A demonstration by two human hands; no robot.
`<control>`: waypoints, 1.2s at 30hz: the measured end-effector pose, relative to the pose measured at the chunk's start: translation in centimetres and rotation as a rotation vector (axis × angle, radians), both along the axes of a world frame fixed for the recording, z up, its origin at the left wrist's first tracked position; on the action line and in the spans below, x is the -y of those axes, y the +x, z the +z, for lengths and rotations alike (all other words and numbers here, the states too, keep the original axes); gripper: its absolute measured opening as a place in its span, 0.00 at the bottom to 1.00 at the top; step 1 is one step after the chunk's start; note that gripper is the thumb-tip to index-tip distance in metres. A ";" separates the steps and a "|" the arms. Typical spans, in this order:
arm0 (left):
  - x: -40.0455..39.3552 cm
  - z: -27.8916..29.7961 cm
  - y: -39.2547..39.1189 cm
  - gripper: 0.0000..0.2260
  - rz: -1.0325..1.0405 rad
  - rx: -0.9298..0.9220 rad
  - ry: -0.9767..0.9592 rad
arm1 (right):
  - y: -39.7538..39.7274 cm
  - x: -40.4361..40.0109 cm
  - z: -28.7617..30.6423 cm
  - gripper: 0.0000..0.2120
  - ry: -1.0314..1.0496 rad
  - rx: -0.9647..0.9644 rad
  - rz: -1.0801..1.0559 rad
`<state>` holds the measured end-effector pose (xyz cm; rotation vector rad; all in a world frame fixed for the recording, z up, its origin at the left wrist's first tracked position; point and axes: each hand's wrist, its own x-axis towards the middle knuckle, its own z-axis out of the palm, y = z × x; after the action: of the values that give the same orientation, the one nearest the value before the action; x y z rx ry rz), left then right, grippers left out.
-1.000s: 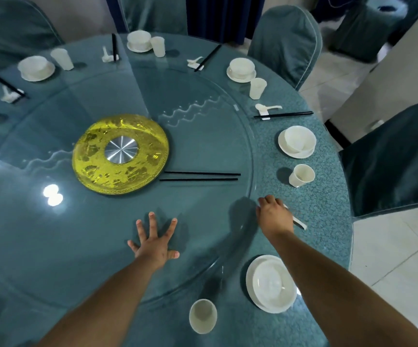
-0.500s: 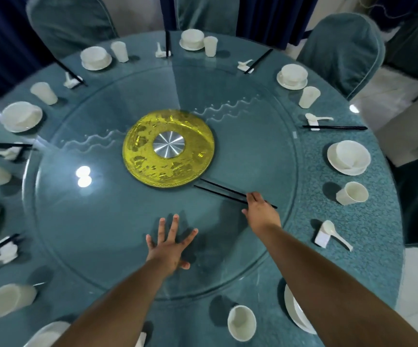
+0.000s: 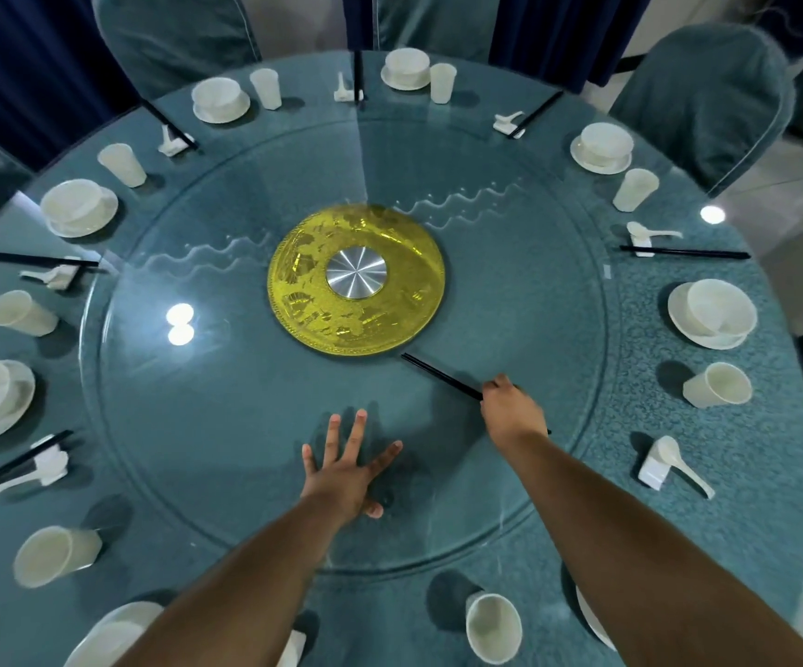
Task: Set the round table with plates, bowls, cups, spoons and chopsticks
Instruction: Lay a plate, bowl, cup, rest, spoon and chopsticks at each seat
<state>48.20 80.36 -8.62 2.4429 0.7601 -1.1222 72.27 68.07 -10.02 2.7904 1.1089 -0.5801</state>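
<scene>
My right hand (image 3: 510, 410) curls around a pair of black chopsticks (image 3: 440, 376) lying on the glass turntable (image 3: 510, 291), their tips pointing toward the gold disc (image 3: 356, 280) at the middle of the bench (image 3: 707, 536). My left hand (image 3: 346, 466) lies flat on the glass with fingers spread, holding nothing. Toward the bench's right edge a spoon (image 3: 673, 462) leans on its white rest (image 3: 653, 469), with a cup (image 3: 718, 385) tipped on its side beyond it and a bowl on a plate (image 3: 712, 314) further along. At the near edge stands another cup (image 3: 493, 627), beside a plate partly hidden by my right arm. Round the left and far edges sit more place settings, backed by covered chairs (image 3: 707, 96).
</scene>
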 end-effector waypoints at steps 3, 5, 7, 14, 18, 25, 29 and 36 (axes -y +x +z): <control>0.1 -0.1 -0.1 0.46 0.012 0.007 -0.003 | -0.1 0.2 -0.2 0.08 -0.008 0.000 0.015; 0.2 -0.2 -0.1 0.46 0.017 0.012 -0.001 | 0.0 0.5 -0.3 0.08 -0.004 -0.006 0.016; 0.3 -0.4 0.0 0.46 0.018 0.013 0.001 | 0.1 0.9 -0.4 0.09 -0.008 -0.015 0.017; 1.0 -0.7 0.8 0.48 0.047 0.009 0.002 | 1.2 3.9 0.2 0.10 0.002 -0.045 -0.041; 1.7 -0.6 1.4 0.48 0.067 0.017 0.006 | 2.3 6.3 0.9 0.11 0.007 -0.037 -0.062; 3.9 -0.1 4.1 0.45 0.122 0.027 -0.011 | 4.7 12.5 2.2 0.11 0.025 -0.003 -0.110; 5.3 -0.1 6.2 0.44 0.162 0.036 -0.016 | 5.9 16.5 2.4 0.11 0.016 0.064 -0.108; 7.9 0.1 10.3 0.44 0.264 0.059 -0.005 | 7.4 23.1 2.4 0.15 0.026 0.073 -0.215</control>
<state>58.53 72.49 -8.57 2.2779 1.0235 -0.9463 79.68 45.01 -7.60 2.9489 0.8157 -0.4800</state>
